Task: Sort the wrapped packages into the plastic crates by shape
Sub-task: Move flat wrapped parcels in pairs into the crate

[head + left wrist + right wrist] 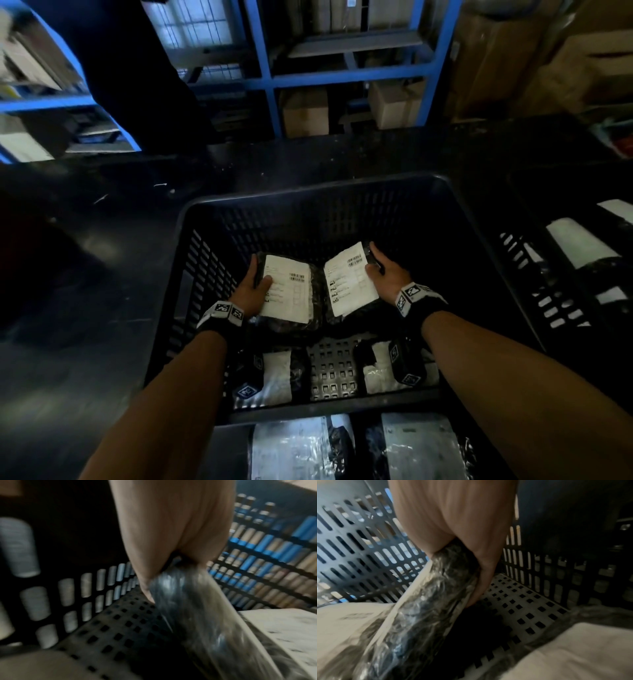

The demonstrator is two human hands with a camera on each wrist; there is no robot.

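Both my hands are inside a black slotted plastic crate [219, 205]. My left hand [254, 286] grips the left edge of a flat rectangular package [291, 294], black wrap with a white label, thumb on top. My right hand [380, 270] grips the right edge of a second flat labelled package [349, 281]. The two packages sit side by side, each held slightly tilted above the crate floor. In the left wrist view, my left hand [154, 582] clamps the shiny wrapped package [188, 615]. In the right wrist view, my right hand [471, 568] clamps the other package [423, 608].
Two more wrapped packages [277, 373] [380, 373] lie at the crate's near end. Outside it, nearer me, lie larger labelled packages [294, 448]. A second black crate [534, 274] at the right holds long wrapped packages [582, 243]. Blue shelving [267, 68] stands behind the dark table.
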